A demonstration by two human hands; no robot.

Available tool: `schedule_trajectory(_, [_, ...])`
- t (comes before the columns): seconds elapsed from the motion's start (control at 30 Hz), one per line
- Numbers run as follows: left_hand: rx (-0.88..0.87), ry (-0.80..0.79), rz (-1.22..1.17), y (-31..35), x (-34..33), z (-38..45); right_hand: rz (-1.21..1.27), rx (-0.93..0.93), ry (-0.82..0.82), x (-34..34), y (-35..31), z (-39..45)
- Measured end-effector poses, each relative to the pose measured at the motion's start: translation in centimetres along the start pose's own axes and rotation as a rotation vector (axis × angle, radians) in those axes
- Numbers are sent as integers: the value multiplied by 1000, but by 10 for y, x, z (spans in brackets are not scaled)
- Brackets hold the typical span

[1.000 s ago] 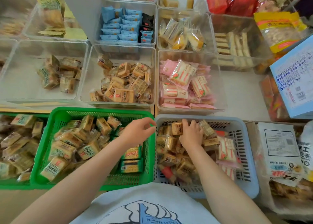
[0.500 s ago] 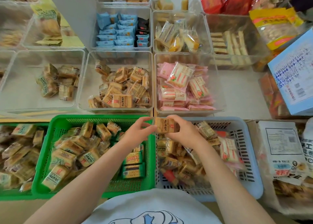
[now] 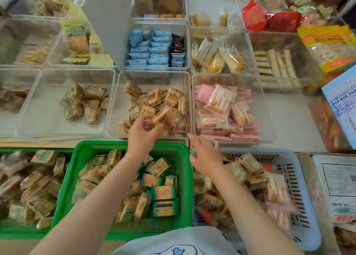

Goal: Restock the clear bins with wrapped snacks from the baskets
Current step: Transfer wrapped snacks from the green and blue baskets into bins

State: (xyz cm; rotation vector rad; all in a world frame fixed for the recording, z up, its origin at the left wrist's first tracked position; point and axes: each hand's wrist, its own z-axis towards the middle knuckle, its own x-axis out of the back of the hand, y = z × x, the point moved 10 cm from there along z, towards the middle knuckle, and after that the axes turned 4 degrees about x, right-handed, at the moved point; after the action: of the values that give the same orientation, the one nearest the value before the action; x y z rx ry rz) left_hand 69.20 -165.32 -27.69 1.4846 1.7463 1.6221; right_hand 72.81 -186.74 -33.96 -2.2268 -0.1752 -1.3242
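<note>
Where the left hand (image 3: 143, 133) reaches over the front wall of the middle clear plastic bin (image 3: 150, 75), its fingers are closed on a tan wrapped biscuit packet (image 3: 163, 117) — held just above the pile of like packets in that bin. The right hand (image 3: 205, 155) hovers open and empty, fingers spread, over the far rim of the pale blue slotted plastic basket (image 3: 300, 177). A green slotted plastic basket (image 3: 179, 177) — also holding wrapped snacks — sits beside it under the left forearm.

left hand (image 3: 143, 133) reaching forward, fingers curled, right hand (image 3: 205, 154) spread flat
</note>
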Motion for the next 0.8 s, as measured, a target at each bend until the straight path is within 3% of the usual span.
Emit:
schedule_trajectory(0.13, [-175,139,194,21,3,40,-148,-34,-9,-11,-3,-1])
schedule_trajectory(0.27, [-158,-158,703,-4,-43,66,-140,-40,-35,-10,-3,-1])
schedule_trajectory(0.33, [-209,-232,861,-8,-54,60,-142,-45,-43,-9,-3,-1])
schedule_trajectory(0.53, [-318,-213,573,16,-48,17,-24,-23,-43,0,-3,-1])
schedule_trajectory(0.67, [-267,-359,376,8,-61,-28,527,-184,169,46,33,-22])
schedule_trajectory(0.73, [-216,-422,364,0,-72,-45,538,-274,308,63,65,-42])
schedule_trajectory(0.8, [-161,-461,353,-9,-82,-59,436,-356,302,59,95,-60])
